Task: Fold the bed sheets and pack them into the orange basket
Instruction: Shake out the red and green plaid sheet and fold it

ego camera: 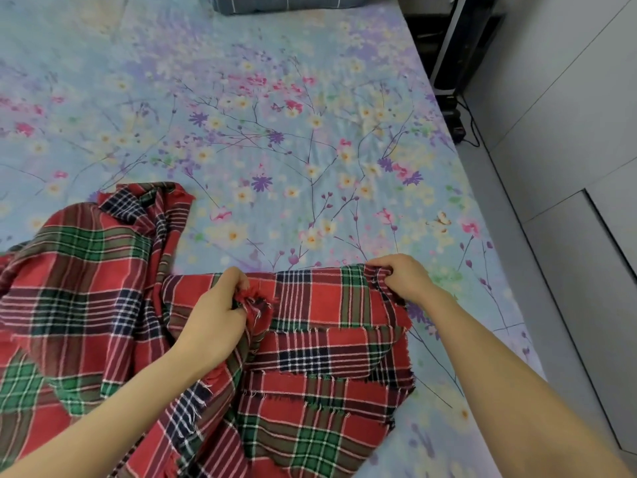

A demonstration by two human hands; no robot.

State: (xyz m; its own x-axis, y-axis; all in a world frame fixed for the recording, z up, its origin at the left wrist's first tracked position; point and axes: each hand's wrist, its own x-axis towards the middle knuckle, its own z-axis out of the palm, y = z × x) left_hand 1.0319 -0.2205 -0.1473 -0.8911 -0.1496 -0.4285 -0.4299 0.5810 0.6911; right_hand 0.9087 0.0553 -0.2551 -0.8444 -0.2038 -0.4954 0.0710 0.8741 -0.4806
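Note:
A red, green and navy plaid sheet with frayed edges lies partly folded at the near side of the bed, with several layers stacked on the right and a loose bunch spreading to the left. My left hand grips a frayed corner of it near the middle. My right hand pinches the far right corner of the top layer. The stretch of edge between the two hands is held taut. No orange basket is in view.
The bed wears a light blue floral cover. A folded grey checked blanket lies at its far end. Right of the bed runs a grey floor, with a dark stand and cables and white cabinet doors.

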